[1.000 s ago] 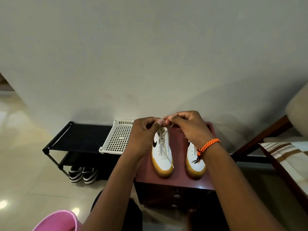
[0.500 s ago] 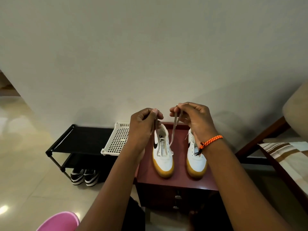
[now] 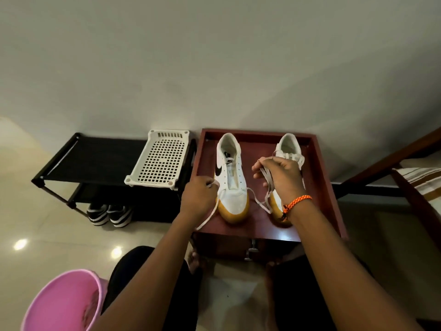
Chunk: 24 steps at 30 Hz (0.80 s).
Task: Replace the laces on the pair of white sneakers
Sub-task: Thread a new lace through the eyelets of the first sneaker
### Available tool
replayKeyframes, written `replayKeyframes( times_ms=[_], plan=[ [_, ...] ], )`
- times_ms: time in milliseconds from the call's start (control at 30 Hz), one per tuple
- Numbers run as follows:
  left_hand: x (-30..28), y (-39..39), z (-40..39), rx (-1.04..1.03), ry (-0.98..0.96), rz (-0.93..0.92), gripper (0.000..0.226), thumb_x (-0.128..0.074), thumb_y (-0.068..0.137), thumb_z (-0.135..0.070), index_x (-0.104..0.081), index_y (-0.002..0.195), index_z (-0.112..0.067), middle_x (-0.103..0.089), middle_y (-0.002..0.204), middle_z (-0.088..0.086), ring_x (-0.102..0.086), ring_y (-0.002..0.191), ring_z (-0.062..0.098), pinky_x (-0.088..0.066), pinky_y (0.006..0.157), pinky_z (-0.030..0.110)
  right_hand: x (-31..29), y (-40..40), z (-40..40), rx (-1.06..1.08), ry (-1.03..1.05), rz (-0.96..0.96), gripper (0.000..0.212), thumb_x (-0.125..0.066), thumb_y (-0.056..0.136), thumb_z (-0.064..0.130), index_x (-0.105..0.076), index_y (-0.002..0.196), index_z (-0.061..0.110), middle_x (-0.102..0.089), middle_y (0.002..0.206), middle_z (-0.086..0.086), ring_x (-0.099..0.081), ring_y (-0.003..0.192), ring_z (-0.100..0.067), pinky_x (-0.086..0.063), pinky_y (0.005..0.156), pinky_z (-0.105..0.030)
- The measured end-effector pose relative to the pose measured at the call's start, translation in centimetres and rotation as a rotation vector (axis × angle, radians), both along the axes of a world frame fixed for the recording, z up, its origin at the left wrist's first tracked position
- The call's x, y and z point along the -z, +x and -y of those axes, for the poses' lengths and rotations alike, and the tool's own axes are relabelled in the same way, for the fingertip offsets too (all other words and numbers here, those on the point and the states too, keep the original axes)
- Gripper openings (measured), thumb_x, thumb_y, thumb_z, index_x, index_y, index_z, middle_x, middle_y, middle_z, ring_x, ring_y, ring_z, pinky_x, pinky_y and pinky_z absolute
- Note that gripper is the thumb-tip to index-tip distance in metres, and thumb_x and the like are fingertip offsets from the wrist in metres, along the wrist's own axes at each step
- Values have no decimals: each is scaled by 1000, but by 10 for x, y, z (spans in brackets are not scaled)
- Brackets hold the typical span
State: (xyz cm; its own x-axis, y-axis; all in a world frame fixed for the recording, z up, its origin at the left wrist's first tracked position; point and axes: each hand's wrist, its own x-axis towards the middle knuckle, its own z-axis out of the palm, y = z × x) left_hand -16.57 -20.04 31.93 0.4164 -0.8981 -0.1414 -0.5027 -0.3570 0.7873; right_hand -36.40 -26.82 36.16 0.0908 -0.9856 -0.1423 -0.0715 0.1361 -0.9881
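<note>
Two white sneakers with tan toe caps stand side by side on a dark red cabinet top (image 3: 319, 187), toes towards me. The left sneaker (image 3: 232, 180) has a black swoosh and its upper eyelets are bare. A white lace (image 3: 259, 203) runs through its lowest eyelets. My left hand (image 3: 199, 199) pinches one end of that lace beside the toe, and the tail hangs over the cabinet's front edge. My right hand (image 3: 279, 177), with an orange wristband, grips the other end, bunched in loops, over the right sneaker (image 3: 290, 149). That hand hides most of the right sneaker.
A white perforated plastic tray (image 3: 160, 161) lies on a black shoe rack (image 3: 95, 158) to the left, with black-and-white shoes (image 3: 109, 215) underneath. A pink bucket (image 3: 62, 304) stands at the lower left. A wooden bed frame (image 3: 410, 199) runs along the right.
My hands have come down and moved apart: the left now sits by the left sneaker's toe, the right over the right sneaker. The lace, held high before, is now drawn sideways. The view tilted down.
</note>
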Motion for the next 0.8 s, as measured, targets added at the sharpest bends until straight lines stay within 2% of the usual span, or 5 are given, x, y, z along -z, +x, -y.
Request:
replayKeyframes(
  times_ms=[100,333,600,700,800],
  plan=[
    [39,-8,12,73,44,225,36,-64,98,-31,-52,68,-16,-63,74,8,-61,79,33,-43,65,41,45,6,9,-9,13,-150,25,-61,99,11,-75,78,7,-77,82,-9,-65,64,-12,-44,56,-24],
    [60,-19,29,73,36,482,20,-67,103,-31,-72,104,-12,-71,104,8,-60,107,31,-48,85,45,97,25,19,-180,-88,-701,8,-74,94,22,-78,101,20,-77,108,0,-69,100,-22,-56,89,-36],
    [54,1,33,-49,140,-53,30,-65,99,-16,-64,70,-13,-70,74,-2,-64,72,20,-42,58,29,103,22,16,-184,-108,-843,11,-78,91,23,-68,87,20,-72,91,-1,-67,87,-27,-58,80,-40],
    [49,19,32,-39,196,-369,23,-58,100,-6,-67,79,-2,-81,94,2,-75,100,19,-57,84,30,104,21,16,-176,-59,-834,15,-78,91,27,-66,86,21,-72,94,-1,-67,91,-28,-58,82,-41],
    [48,19,26,-25,182,-29,12,-63,99,-23,-63,105,-13,-74,104,8,-70,101,33,-52,82,42,102,22,15,-108,-27,-841,25,-80,90,30,-62,103,18,-67,111,-5,-65,103,-32,-54,83,-41]
  ],
)
